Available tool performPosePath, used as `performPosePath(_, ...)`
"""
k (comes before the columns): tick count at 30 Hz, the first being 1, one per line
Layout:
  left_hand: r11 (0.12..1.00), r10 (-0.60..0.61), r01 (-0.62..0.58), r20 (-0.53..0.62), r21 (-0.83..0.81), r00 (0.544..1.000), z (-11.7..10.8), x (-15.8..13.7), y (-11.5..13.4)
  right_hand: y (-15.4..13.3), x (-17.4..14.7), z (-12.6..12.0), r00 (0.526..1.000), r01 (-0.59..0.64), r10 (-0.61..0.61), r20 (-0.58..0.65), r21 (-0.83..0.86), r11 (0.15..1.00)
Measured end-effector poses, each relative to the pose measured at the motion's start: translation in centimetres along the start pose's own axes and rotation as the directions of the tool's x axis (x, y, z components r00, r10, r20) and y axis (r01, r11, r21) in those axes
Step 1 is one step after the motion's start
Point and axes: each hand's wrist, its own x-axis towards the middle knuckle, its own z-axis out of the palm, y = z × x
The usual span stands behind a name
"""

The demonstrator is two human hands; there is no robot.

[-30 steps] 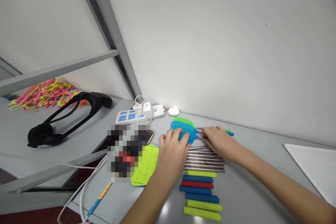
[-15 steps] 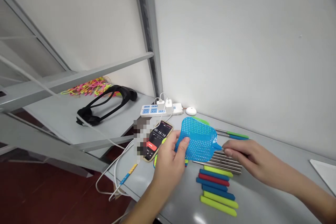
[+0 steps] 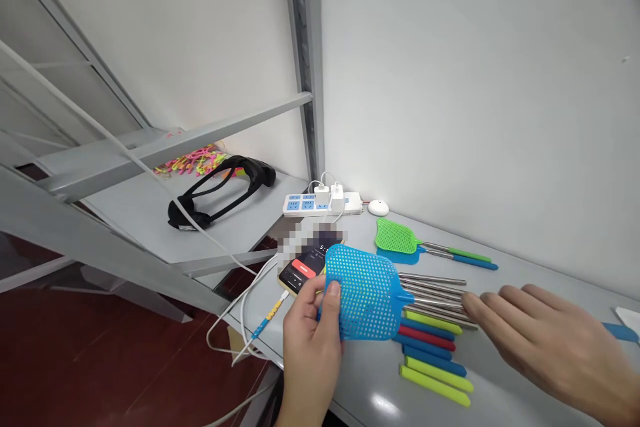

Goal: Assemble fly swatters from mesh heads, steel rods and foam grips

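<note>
A blue fly swatter (image 3: 367, 293) is held up over the table between my two hands. My left hand (image 3: 313, 347) pinches the left edge of its perforated head, thumb on top. At the other end my right hand (image 3: 545, 333) is closed around the thin metal shaft, and a blue handle end shows beyond it. Below the swatter lie several metal rods (image 3: 435, 281), partly covered by it. In front of them is a row of yellow-green, blue and red handles (image 3: 435, 385). Behind, a green fly swatter (image 3: 397, 238) rests over another blue one.
A phone (image 3: 300, 270) with a timer lies left of the swatter. Behind it are a white power strip (image 3: 300, 205) with chargers and a round white device (image 3: 378, 207). A black headset (image 3: 233, 190) and colourful bands (image 3: 193, 161) sit on the left shelf. White cables cross the left side.
My right hand has moved right, away from the swatter head, and more metal shaft now shows between them. My left hand holds the head slightly lower. The view has shifted, showing the green swatter fully.
</note>
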Motion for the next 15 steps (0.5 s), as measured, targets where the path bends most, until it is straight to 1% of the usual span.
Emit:
performPosePath(2, 1.000, 0.010, -0.010, -0.022, -0.005, 1.000, -0.4, 0.2, -0.3, -0.1, -0.2, 0.0, 0.999, -0.041, 0.041, -0.007, 0.023, 0.999)
performPosePath(3, 1.000, 0.005, -0.006, -0.014, -0.014, 1.000, -0.5, 0.3, -0.5, -0.4, -0.1, 0.1, 0.996, -0.090, 0.091, -0.003, 0.053, 0.995)
performPosePath(5, 0.999, -0.039, 0.040, 0.043, -0.023, 0.998, -0.6, 0.6, -0.8, -1.7, 0.6, 0.6, 0.978, -0.208, 0.205, 0.039, 0.156, 0.965)
performPosePath(6, 0.998, -0.063, 0.064, 0.074, -0.017, 0.995, -0.4, 0.7, -0.9, -2.5, 1.1, 0.9, 0.968, -0.251, 0.239, 0.079, 0.229, 0.940)
performPosePath(7, 0.997, -0.072, 0.073, 0.102, -0.009, 0.992, -0.2, 0.6, -1.0, -3.4, 1.7, 1.2, 0.960, -0.276, 0.248, 0.129, 0.302, 0.912)
performPosePath(9, 0.999, -0.049, 0.052, 0.130, -0.016, 0.990, 0.3, 0.0, -1.4, -5.0, 2.8, 1.7, 0.953, -0.285, 0.207, 0.223, 0.410, 0.867)
performPosePath(11, 0.998, -0.020, 0.028, 0.113, -0.065, 0.993, 0.7, -0.9, -2.1, -5.9, 3.2, 1.9, 0.946, -0.276, 0.157, 0.284, 0.449, 0.850)
performPosePath(13, 0.994, -0.033, 0.043, 0.099, -0.103, 0.995, 0.5, -1.7, -2.9, -5.5, 2.7, 1.8, 0.947, -0.243, 0.102, 0.304, 0.472, 0.847)
performPosePath(14, 0.994, -0.044, 0.051, 0.072, -0.095, 0.996, 0.0, -1.9, -3.2, -4.8, 2.1, 1.6, 0.952, -0.229, 0.087, 0.292, 0.500, 0.835)
performPosePath(15, 0.996, -0.043, 0.045, 0.025, -0.079, 0.999, -0.8, -1.9, -3.4, -3.8, 1.1, 1.4, 0.957, -0.251, 0.130, 0.258, 0.522, 0.815)
